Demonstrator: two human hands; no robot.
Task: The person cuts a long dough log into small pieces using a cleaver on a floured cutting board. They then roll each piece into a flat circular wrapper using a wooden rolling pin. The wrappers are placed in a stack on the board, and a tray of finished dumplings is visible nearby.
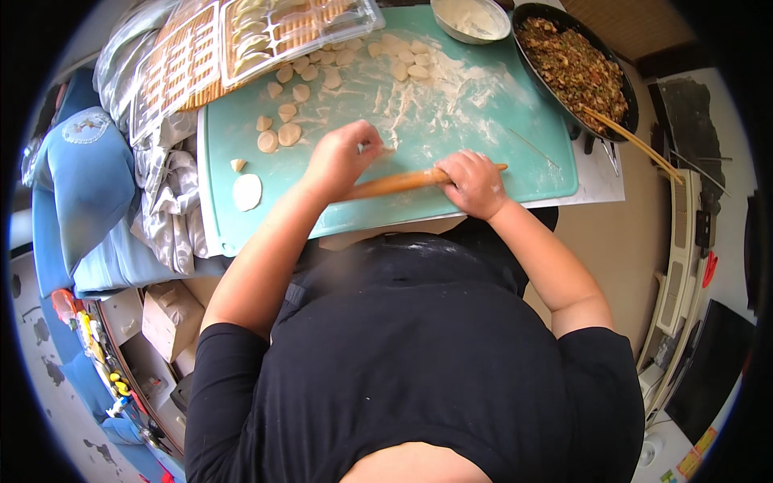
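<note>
Both hands work one rolling pin: the right hand lies palm-down over its right part, fingers pressed onto the wood, while the left hand sits just beyond its left part, fingertips bunched on something I cannot make out against the flour. The pin lies nearly level between them, its right tip poking out past the right hand.

Under the grip spreads the green mat, dusted white. Beyond the right hand, well apart, stands the dark pan of chopped filling with chopsticks leaning out of it. Past the left hand lies the clear tray on a bamboo rack. Straight ahead sits a white flour bowl. Dough pieces are scattered between grip and tray, none touching the pin; a rolled round lies left of the left hand, near the mat's edge.
</note>
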